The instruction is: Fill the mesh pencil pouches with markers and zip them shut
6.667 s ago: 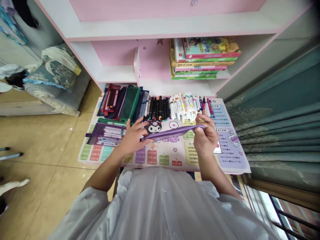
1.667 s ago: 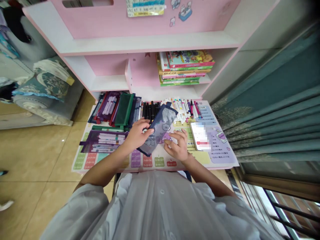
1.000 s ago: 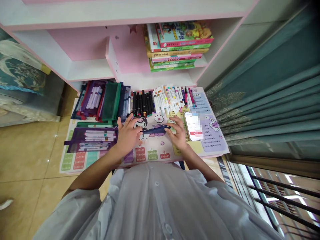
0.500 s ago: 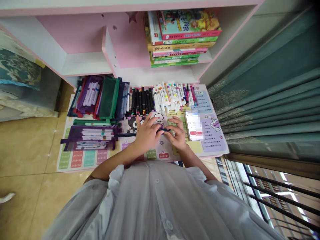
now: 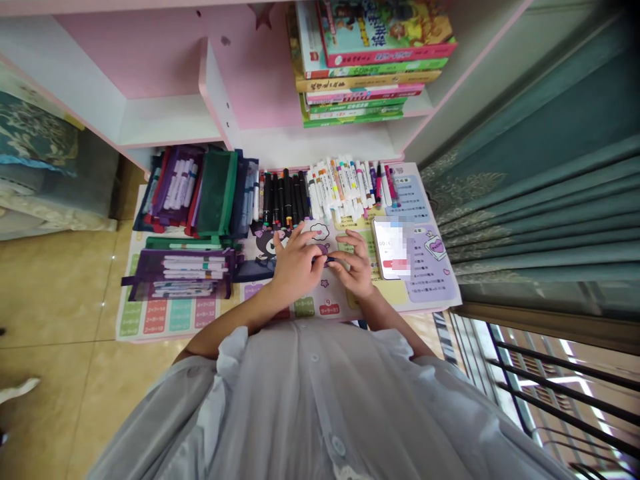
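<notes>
A dark navy mesh pouch (image 5: 256,269) lies on the table, partly hidden beneath my left hand (image 5: 299,265). Its right end reaches out between my two hands. Left thumb and forefinger are closed on that end, while the other left fingers spread over the pouch. From the other side, my right hand (image 5: 356,268) pinches the tip of the same end between thumb and forefinger, its remaining fingers raised and curved. Whether they grip a zipper pull or the pouch's corner is too small to tell. Above the hands lies a row of black markers (image 5: 284,199).
White markers (image 5: 340,187) are heaped at the back, beside pink and purple pens (image 5: 387,185). To the left are stacked mesh pouches (image 5: 216,193) and a purple pouch (image 5: 150,273) holding markers. A phone (image 5: 387,250) lies right of my hands. Books (image 5: 370,73) fill the shelf behind.
More of the navy pouch's surface shows left of my left hand; before it was a thin dark strip. Both hands stay almost in place, and the view has shifted slightly.
</notes>
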A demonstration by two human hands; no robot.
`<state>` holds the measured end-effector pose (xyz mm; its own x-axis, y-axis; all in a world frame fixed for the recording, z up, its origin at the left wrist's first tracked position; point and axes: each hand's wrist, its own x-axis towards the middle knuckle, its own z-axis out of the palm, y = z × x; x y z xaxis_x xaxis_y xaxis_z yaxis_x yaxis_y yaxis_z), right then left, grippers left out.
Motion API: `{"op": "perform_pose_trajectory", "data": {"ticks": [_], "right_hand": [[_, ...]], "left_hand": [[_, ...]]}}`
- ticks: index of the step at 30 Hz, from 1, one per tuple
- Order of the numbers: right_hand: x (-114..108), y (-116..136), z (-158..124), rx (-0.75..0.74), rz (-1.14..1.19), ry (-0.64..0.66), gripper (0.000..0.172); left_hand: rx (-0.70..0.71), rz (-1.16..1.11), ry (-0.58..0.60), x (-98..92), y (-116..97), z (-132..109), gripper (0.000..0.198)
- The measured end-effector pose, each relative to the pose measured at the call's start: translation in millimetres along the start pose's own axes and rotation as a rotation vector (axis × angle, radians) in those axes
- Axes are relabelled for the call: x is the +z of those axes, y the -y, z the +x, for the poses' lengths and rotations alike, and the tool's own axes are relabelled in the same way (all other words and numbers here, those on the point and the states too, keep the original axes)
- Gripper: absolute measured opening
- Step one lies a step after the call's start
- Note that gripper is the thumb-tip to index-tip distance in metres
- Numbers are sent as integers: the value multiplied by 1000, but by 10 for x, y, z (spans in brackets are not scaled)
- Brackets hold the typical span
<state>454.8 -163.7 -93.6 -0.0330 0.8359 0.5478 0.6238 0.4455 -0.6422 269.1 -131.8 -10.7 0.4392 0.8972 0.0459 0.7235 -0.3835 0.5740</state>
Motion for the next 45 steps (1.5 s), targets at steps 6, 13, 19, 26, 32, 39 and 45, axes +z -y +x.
{"op": "perform_pose_trajectory", "data": {"ticks": [6,13,19,26,32,39,45], "right_hand": [[-15,28,0,-33,-1,-36,20],[-17,31,2,-43,-24,-17,21],[-21,30,-9,-63,-17,-35,20],[-44,35,-8,-57,-39,-47,21],[-56,18,-6,-43,-43,-71,17],[-53,-39,-11,-31,-38,-128,14],[-53,-30,16,-100,-57,-163,14]], "left_hand": [[4,17,-34,-12,12,-23,16],[10,66,-64,15,32,-92,17],[20,82,-77,34,26,-102,17],[22,97,-78,15,6,-98,16],[14,112,-94,-7,20,-101,17],[-16,106,-109,-14,70,-101,16],[-19,104,-115,-10,98,-118,16]]}}
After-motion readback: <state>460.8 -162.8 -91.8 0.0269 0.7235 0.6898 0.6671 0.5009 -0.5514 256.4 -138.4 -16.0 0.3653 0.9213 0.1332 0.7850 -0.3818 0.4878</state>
